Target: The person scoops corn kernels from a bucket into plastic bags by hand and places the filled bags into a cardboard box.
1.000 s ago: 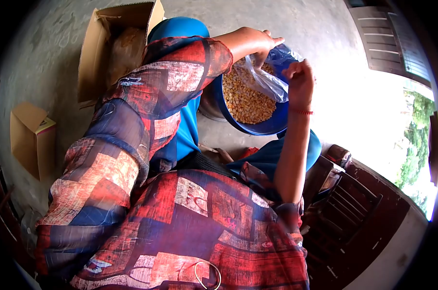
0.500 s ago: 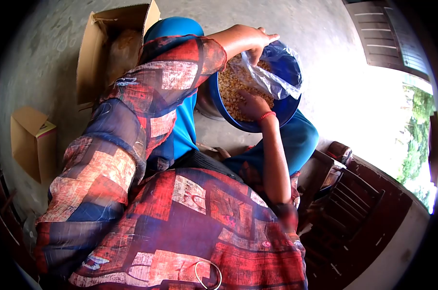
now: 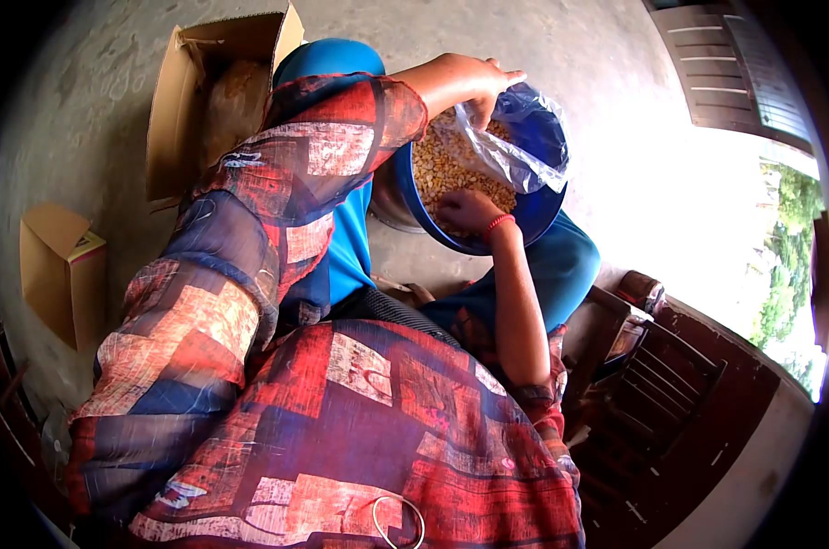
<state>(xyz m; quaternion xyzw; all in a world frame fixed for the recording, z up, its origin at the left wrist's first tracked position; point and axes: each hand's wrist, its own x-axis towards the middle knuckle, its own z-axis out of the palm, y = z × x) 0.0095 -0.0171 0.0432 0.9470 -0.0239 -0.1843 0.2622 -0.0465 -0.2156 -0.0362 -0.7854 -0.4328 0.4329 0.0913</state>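
A blue tub (image 3: 540, 220) of yellow grains (image 3: 443, 166) stands between my knees. A clear plastic bag (image 3: 515, 165) lies over its far right part. My left hand (image 3: 489, 90) is at the tub's far rim, closed on the bag's edge with one finger pointing out. Near the closer rim, my right hand (image 3: 467, 211), with a red bracelet at the wrist, is down in the grains. Its fingers are curled into them and its fingertips are hidden.
At the upper left, an open cardboard box (image 3: 165, 123) holds a wrapped bundle (image 3: 236, 105). A smaller carton (image 3: 48, 265) stands at the far left. Dark wooden furniture (image 3: 657, 375) is at the lower right, and a slatted panel (image 3: 707, 64) at the upper right.
My right hand has come down from above the tub's right side into the grains, then shifted slightly toward the near rim and curled. My left hand has stayed on the bag, moving slightly left.
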